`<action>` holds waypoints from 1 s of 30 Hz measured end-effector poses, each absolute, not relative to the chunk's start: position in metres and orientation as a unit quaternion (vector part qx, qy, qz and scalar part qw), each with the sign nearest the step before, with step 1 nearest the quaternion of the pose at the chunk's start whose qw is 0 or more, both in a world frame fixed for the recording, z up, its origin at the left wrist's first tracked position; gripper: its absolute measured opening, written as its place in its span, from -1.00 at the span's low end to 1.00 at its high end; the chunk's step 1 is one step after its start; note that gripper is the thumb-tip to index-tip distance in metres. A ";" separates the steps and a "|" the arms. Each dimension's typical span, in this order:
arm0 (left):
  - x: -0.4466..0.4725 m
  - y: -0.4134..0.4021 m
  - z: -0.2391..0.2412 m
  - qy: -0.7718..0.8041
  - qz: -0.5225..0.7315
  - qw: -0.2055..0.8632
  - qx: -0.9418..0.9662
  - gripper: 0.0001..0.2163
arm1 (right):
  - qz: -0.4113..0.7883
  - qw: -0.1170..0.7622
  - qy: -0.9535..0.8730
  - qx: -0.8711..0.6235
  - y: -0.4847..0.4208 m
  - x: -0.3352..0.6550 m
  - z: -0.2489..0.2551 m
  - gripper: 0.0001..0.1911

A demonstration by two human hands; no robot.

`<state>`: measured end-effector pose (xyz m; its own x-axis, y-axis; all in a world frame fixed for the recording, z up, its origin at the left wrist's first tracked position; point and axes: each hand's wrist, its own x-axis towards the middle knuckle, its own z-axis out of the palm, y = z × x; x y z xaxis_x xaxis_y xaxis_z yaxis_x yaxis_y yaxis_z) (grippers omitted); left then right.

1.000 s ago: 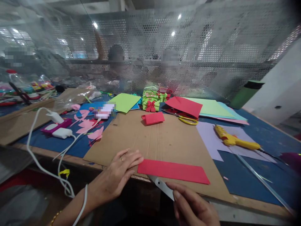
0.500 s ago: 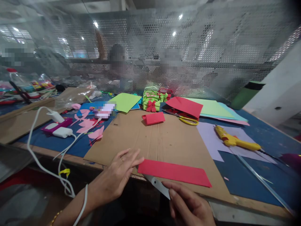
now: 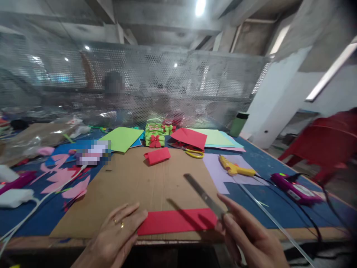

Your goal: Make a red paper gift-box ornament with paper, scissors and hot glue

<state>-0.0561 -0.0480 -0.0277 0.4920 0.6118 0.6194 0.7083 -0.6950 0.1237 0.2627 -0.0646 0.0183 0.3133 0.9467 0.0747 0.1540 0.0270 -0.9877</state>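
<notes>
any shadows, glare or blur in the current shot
Head view, front: the flat metal tool in the right hand casts a dark shadow over the red strip and cardboard; head view, top: a ceiling lamp is blown out to white; head view, right edge: the red chair looks soft.

No words or numbers can be read: on the purple power strip (image 3: 295, 190), beyond the right hand (image 3: 249, 232), and the grey tool (image 3: 201, 190) it holds, surfaces show too blurred.
</notes>
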 end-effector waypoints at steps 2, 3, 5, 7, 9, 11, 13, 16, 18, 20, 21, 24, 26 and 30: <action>-0.051 -0.045 -0.032 -0.364 -0.343 0.094 -0.861 -0.63 | 0.319 0.508 -0.520 -0.608 -0.049 0.284 0.028 -0.40; -0.048 -0.043 -0.034 -0.354 -0.342 0.105 -0.864 -0.64 | 0.304 0.477 -0.543 -0.621 -0.042 0.294 0.031 -0.46; -0.042 -0.038 -0.039 -0.340 -0.335 0.140 -0.867 -0.63 | 0.236 0.440 -0.575 -0.648 -0.028 0.312 0.033 -0.55; -0.038 -0.030 -0.045 -0.310 -0.354 0.191 -0.862 -0.62 | 0.111 0.409 -0.623 -0.658 -0.013 0.321 0.034 -0.64; -0.033 -0.022 -0.050 -0.280 -0.381 0.230 -0.851 -0.63 | -0.026 0.338 -0.681 -0.649 0.004 0.321 0.035 -0.70; -0.028 -0.015 -0.053 -0.268 -0.387 0.247 -0.847 -0.63 | -0.137 0.222 -0.718 -0.646 0.024 0.311 0.039 -0.69; -0.021 -0.010 -0.054 -0.260 -0.379 0.247 -0.853 -0.62 | -0.186 0.122 -0.743 -0.631 0.046 0.295 0.043 -0.69; -0.007 -0.006 -0.056 -0.237 -0.379 0.230 -0.864 -0.66 | -0.194 0.077 -0.774 -0.598 0.081 0.272 0.046 -0.76; 0.004 -0.005 -0.057 -0.238 -0.398 0.214 -0.860 -0.70 | -0.199 0.053 -0.792 -0.575 0.103 0.261 0.044 -0.75; 0.012 -0.003 -0.056 -0.246 -0.437 0.200 -0.842 -0.73 | -0.205 0.033 -0.803 -0.558 0.121 0.254 0.039 -0.75; 0.014 -0.003 -0.053 -0.244 -0.452 0.195 -0.835 -0.75 | -0.207 0.024 -0.805 -0.555 0.129 0.251 0.036 -0.77; 0.017 -0.003 -0.041 -0.245 -0.457 0.172 -0.838 -0.79 | -0.206 0.000 -0.808 -0.552 0.145 0.247 0.032 -0.80; 0.015 -0.004 -0.032 -0.261 -0.436 0.152 -0.848 -0.81 | -0.200 -0.006 -0.813 -0.547 0.145 0.245 0.035 -0.79; 0.016 -0.001 -0.028 -0.265 -0.404 0.157 -0.861 -0.83 | -0.178 0.008 -0.843 -0.508 0.108 0.245 0.056 -0.78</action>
